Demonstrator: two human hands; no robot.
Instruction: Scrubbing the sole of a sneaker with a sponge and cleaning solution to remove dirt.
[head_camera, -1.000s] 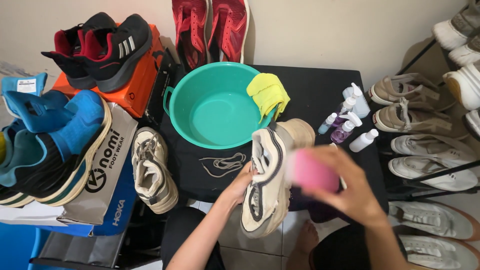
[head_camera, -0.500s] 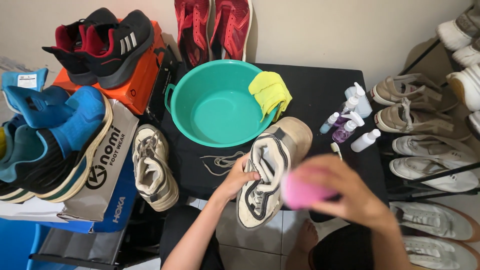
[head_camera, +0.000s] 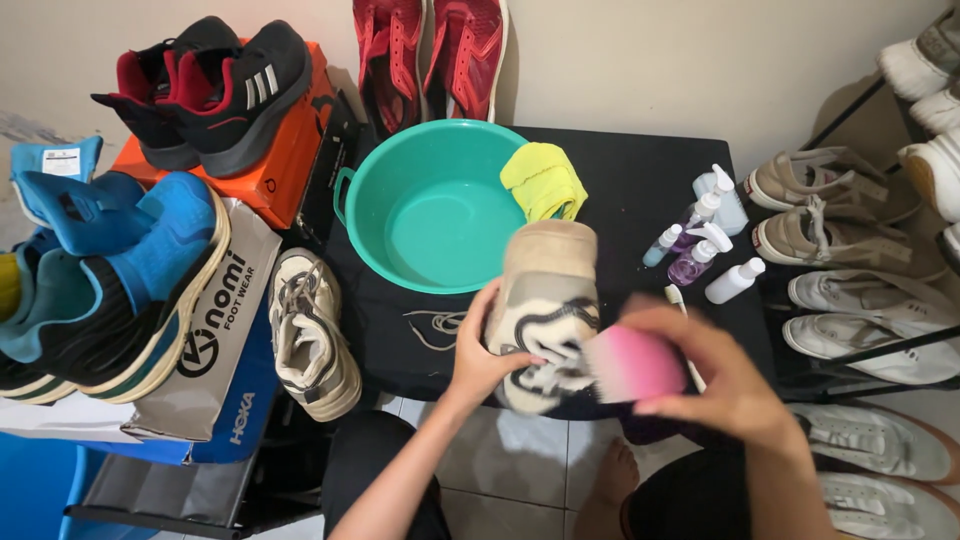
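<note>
The sneaker (head_camera: 545, 310), beige with black-and-white markings, is held sole-side up above the front edge of the black table (head_camera: 620, 190), just in front of the teal basin (head_camera: 435, 205); the left hand (head_camera: 485, 355) grips its left side, fingers wrapped onto the sole. The right hand (head_camera: 715, 375) has its fingers closed around a pink brush (head_camera: 632, 365), blurred, whose end touches the sneaker's near end. A yellow cloth (head_camera: 543, 180) hangs on the basin's rim, small spray bottles (head_camera: 700, 240) stand to the right, loose laces (head_camera: 435, 325) lie on the table, and a second worn sneaker (head_camera: 315, 335) sits to the left.
</note>
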